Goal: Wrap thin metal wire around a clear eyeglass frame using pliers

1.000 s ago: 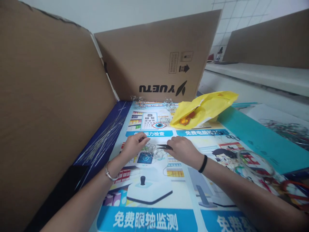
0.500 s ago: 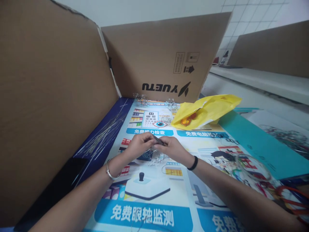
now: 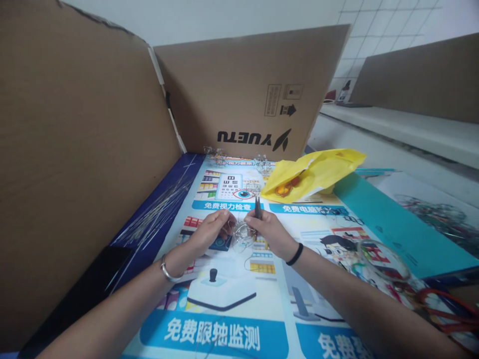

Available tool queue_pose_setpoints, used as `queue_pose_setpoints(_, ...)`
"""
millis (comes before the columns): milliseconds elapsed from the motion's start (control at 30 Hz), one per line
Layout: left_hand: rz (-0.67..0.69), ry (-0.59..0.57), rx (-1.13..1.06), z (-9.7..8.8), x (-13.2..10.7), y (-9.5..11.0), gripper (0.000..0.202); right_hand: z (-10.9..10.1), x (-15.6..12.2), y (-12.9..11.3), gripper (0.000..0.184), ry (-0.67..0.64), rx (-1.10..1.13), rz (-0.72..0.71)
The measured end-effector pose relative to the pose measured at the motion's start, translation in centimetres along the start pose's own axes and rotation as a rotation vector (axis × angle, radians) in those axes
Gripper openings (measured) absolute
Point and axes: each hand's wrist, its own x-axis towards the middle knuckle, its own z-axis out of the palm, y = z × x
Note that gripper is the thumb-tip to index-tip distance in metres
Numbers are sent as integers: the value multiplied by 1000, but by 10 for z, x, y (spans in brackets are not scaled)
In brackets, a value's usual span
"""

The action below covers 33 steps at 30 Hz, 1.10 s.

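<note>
My left hand [image 3: 210,233] and my right hand [image 3: 266,230] meet over a printed poster [image 3: 232,309] on the table. Between them they hold a small clear wire-like piece [image 3: 241,234], pinched by the fingers of both. A small dark tool [image 3: 258,207], like tweezers or snips, sticks up and away from the closed right hand. A silver bangle sits on the left wrist and a black band on the right.
Cardboard walls [image 3: 75,149] stand on the left and at the back [image 3: 247,94]. A yellow plastic bag [image 3: 312,172] lies behind the hands. Thin metal wires [image 3: 157,212] lie on the left. Clear and coloured wire pieces [image 3: 381,257] lie on the right.
The dark tool lay flat in my right hand a second ago; now it points up and away. Both hands came together and lifted the clear piece off the poster.
</note>
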Motion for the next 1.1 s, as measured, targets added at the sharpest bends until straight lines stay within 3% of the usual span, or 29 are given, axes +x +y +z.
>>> queue_pose_setpoints(167, -56, 51, -77, 2, -21, -8, 41, -2, 1, 8, 24, 75, 92, -36)
queue_pose_setpoints(367, -117, 18, -43, 2, -40, -6, 29, 1, -2, 13, 25, 148, 121, -73)
queue_pose_setpoints(567, -153, 24, -25, 6, -40, -1, 24, 3, -5, 12, 22, 145, 98, -102)
queue_pose_setpoints(1100, -14, 303, 18, -3, -31, -9, 16, 1, -6, 11, 18, 81, -30, -107)
